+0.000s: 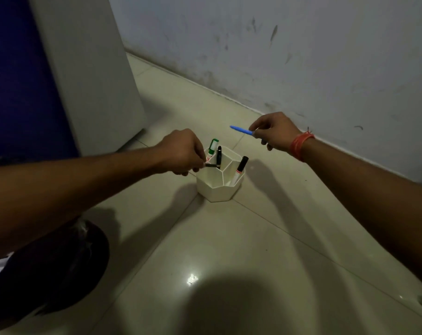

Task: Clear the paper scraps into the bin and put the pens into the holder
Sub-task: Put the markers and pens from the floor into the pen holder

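Floor point(229, 250): blue pen point(241, 130) in right grip point(275, 134) (pinched).

— What do you see of yourself from up there?

— Your two forearms enter from the lower left and the right edge of the frame, both bare, with no sleeve reaching into view. Your left hand point(181, 151) carries nothing on its wrist.

— And the other one?

— Your right hand point(275, 132) has a band of orange-red thread point(300, 145) wound several times around the wrist, with a loose end sticking up at its upper edge. No rings are visible on either hand.
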Demonstrator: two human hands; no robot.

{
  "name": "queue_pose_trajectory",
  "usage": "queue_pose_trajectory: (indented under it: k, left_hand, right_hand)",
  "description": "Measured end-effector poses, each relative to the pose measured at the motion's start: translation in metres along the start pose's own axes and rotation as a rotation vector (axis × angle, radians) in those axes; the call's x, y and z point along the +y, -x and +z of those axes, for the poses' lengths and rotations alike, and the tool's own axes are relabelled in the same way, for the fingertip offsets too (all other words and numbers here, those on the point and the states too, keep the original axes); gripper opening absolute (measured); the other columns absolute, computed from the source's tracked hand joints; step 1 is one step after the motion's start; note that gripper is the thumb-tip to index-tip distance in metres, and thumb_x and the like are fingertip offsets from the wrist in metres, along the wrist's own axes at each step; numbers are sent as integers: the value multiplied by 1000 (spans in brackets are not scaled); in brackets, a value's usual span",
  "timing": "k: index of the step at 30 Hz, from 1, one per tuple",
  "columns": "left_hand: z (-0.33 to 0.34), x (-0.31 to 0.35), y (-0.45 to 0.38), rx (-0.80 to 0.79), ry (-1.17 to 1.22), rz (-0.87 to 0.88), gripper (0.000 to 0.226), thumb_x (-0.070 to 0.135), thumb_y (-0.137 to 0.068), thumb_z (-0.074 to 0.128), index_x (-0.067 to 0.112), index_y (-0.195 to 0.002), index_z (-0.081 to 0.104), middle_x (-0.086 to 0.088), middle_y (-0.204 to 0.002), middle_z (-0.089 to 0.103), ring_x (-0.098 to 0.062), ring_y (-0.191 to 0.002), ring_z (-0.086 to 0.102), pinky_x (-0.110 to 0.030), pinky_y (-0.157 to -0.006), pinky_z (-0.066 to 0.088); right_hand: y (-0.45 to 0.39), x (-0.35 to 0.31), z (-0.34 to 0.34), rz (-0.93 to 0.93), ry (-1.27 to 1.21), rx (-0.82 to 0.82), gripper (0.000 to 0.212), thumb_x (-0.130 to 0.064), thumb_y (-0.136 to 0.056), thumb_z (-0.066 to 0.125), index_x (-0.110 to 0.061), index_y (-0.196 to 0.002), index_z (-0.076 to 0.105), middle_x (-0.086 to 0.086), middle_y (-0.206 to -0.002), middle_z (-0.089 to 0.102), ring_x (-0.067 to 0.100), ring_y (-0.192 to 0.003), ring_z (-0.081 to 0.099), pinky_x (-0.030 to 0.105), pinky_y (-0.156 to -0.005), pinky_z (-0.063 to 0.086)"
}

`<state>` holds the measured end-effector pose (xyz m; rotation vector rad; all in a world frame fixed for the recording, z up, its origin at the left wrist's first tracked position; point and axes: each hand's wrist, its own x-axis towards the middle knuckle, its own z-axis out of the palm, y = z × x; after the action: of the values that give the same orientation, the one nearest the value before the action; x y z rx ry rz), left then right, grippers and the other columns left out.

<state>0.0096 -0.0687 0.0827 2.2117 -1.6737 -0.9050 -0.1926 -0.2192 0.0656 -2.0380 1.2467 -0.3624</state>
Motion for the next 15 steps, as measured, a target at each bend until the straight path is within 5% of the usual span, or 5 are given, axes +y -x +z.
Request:
queue_pose_trajectory:
  k: [3, 6, 15]
  left_hand:
    - [14, -3, -3, -4, -93, 8, 15, 16, -79, 72, 14, -91, 81, -5, -82, 78, -12, -52, 63, -20, -51, 52]
    - [29, 0, -12, 40, -160, 34, 21, 21, -79, 72, 16, -98, 80, -6, -97, 77, -21, -84, 69, -28, -76, 56]
    - [34, 0, -31, -52, -164, 66, 24, 12, -77, 72, 10, -100, 78, -7, -99, 76, -19, -80, 67, -27, -65, 53]
  right_hand:
    - [-1, 0, 2, -1, 69, 19, 17, -9, -87, 62, -6, -101, 71, 12, -87, 69, 17, -64, 59, 26, -54, 53]
    - [-2, 2, 4, -4, 113, 31, 16, -9, -85, 65, -7, -99, 72, 11, -87, 70, 14, -65, 59, 27, -60, 54]
    - [0, 11, 11, -18, 107, 37, 16, -12, -77, 75, -9, -93, 73, 9, -88, 71, 21, -79, 65, 39, -76, 58]
